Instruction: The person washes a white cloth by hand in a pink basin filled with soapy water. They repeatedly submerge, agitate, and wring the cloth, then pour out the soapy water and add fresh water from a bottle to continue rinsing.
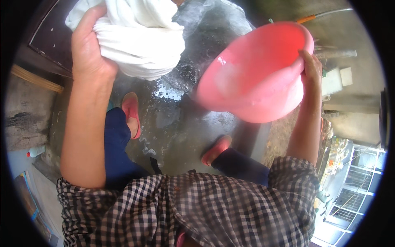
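Note:
Bunched white cloth (139, 40) is gripped in my left hand (92, 46), raised at the upper left. My right hand (310, 66) holds the rim of a pink plastic basin (256, 74) at the upper right. The basin is tilted, its red-pink inside partly in view, and the lower part of it is blurred. Between the cloth and the basin, water and suds (188, 61) lie spread on the wet concrete floor (172, 136). Both hands are apart from each other.
My feet, in pink shoes (132, 114), stand on the wet floor. A bottle with a red cap (37, 151) lies at the left, below a wooden strip (37, 78). A pipe with an orange part (306, 19) is at the upper right, and a white-framed window (355, 185) at the lower right.

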A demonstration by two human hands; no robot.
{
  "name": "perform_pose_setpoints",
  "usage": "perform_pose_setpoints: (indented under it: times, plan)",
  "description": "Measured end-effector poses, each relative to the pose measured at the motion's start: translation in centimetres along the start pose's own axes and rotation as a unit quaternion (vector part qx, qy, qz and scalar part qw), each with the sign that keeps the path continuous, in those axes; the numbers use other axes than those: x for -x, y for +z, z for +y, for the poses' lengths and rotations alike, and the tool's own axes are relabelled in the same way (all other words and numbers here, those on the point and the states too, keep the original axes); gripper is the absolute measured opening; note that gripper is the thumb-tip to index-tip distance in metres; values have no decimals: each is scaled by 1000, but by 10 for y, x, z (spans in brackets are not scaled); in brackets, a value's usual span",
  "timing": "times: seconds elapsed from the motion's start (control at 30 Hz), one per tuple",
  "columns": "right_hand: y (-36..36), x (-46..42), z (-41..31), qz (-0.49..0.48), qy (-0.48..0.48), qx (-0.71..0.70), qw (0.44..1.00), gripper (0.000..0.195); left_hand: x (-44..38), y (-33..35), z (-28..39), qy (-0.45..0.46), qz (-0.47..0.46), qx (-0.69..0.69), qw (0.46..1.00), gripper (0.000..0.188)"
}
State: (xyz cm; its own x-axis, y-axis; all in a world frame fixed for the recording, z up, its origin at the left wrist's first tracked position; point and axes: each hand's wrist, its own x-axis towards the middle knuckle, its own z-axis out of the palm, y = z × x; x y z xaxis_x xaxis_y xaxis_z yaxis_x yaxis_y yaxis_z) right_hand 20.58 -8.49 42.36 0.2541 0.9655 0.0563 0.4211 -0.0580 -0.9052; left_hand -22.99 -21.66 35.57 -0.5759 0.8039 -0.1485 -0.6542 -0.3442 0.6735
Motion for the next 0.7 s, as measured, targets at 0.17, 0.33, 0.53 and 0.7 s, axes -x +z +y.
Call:
perform_pose_setpoints:
  times: [0.17, 0.33, 0.53, 0.7]
  plan:
    - [28, -4, -7, -8, -93, 153, 984, 31, -7, -8, 0, 13, -22, -1, 1000, 31]
    - [70, 20, -24, -15, -133, 224, 965, 25, -13, -16, 6, 13, -64, 4, 998, 31]
    - [103, 47, -36, -48, -166, 242, 955, 24, -14, -14, 2, 27, -43, -13, 999, 31]
    - [105, 55, -33, 0, -199, 269, 942, 35, -16, -12, -5, -4, -48, 9, 999, 30]
